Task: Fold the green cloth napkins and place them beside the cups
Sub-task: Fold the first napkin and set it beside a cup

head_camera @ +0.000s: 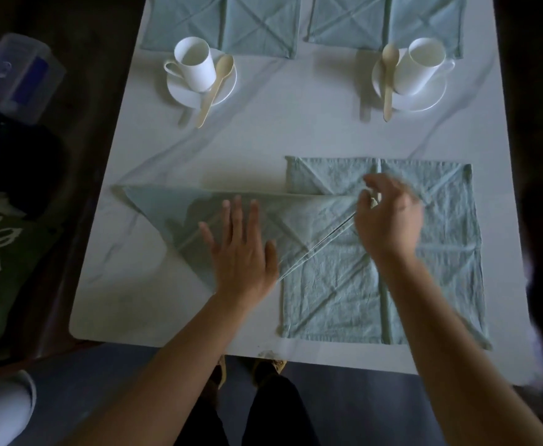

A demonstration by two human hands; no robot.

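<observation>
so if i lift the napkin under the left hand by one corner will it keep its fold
Probably floppy: the napkin is thin, wrinkled cloth, so it would likely droop and unfold. Likely light; the right hand seems to lift an edge with just a pinch. It may slide on the table, perhaps why the left hand presses it flat.

A pale sage green is seen on the near napkins [440, 284] at five o'clock and the far napkins [257, 27] at twelve. The table [295, 130] is shown white with faint grey veining. The cups [196, 64] and saucers [184, 96] are white, the spoons [215, 88] pale beige. At nine o'clock, a dark green cushion [12, 268] is marked with what may be a white leaf pattern.
</observation>
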